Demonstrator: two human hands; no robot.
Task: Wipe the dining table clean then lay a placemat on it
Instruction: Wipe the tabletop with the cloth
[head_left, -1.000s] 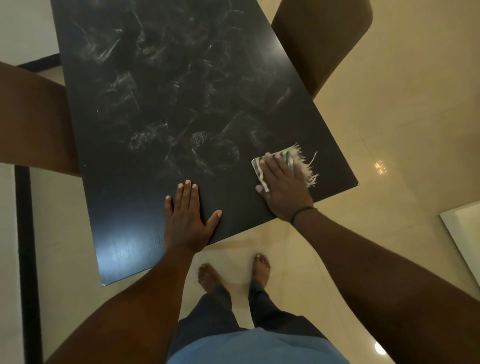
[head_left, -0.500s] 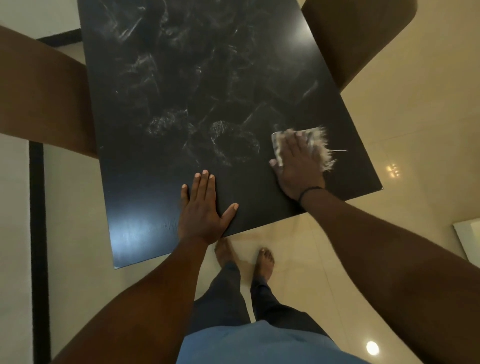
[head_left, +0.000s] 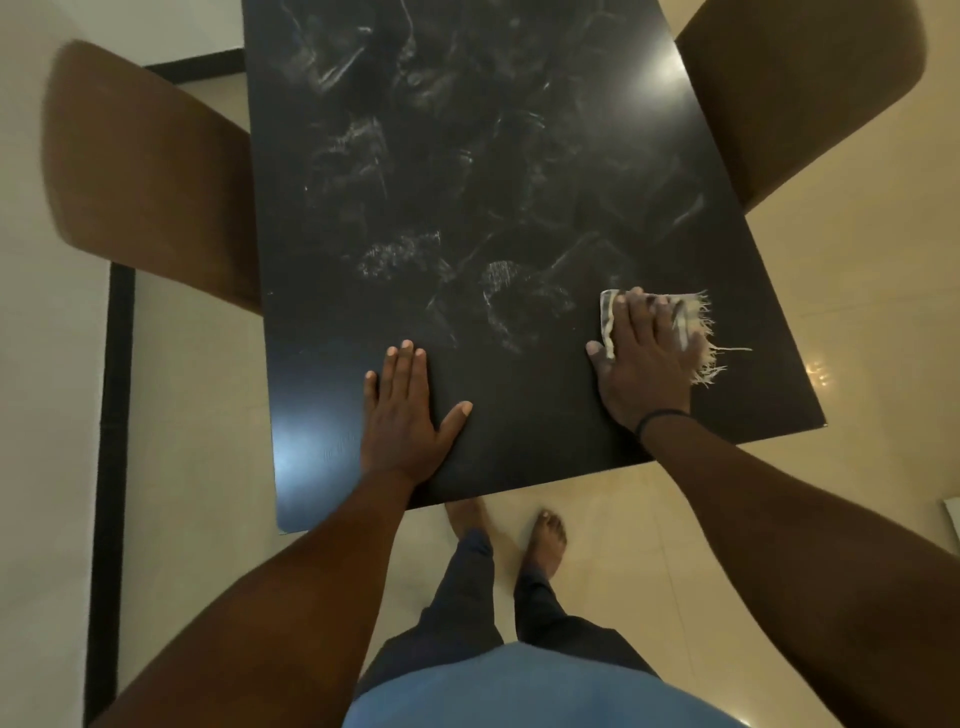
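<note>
A black dining table (head_left: 493, 156) fills the middle of the view, its top streaked with pale smears. My right hand (head_left: 641, 358) lies flat with straight fingers on a pale, frayed cloth (head_left: 693, 317) near the table's right front corner, pressing it onto the surface. My left hand (head_left: 405, 415) rests palm down on the bare tabletop near the front edge, fingers straight and thumb spread. No placemat is in view.
A brown chair (head_left: 150, 176) stands at the table's left side and another brown chair (head_left: 800, 88) at its right. Beige floor tiles (head_left: 857, 312) surround the table. My bare feet (head_left: 545, 535) stand just beyond the front edge.
My right hand has slid the cloth slightly farther from the front edge. The left hand has stayed flat in the same spot. The camera view has shifted.
</note>
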